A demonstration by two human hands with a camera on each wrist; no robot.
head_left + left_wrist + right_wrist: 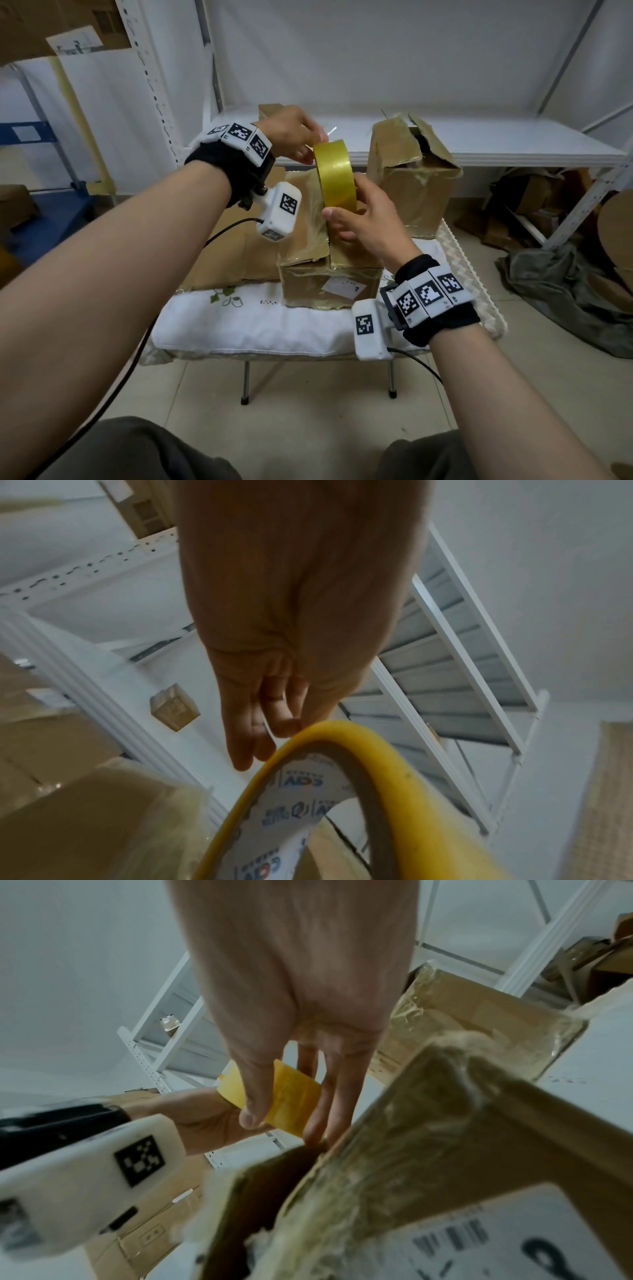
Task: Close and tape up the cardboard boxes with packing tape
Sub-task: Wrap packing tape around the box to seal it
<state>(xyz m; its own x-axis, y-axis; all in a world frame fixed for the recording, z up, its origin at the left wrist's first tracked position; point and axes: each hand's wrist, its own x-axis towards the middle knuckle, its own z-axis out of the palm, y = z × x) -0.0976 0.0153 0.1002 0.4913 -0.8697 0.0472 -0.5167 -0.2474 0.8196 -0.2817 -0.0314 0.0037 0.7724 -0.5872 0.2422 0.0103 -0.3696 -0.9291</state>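
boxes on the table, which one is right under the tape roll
The near box with the white label, directly below the tape roll; the far box with torn flaps stands apart, behind and to the right.

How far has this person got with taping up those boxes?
Early on, it seems. The near box has its flaps folded down but a gap still shows between them; the shiny tape on it looks old. In hand: the right hand holds the yellow tape roll while the left hand picks at its top edge. Left: the far box, its top torn open.
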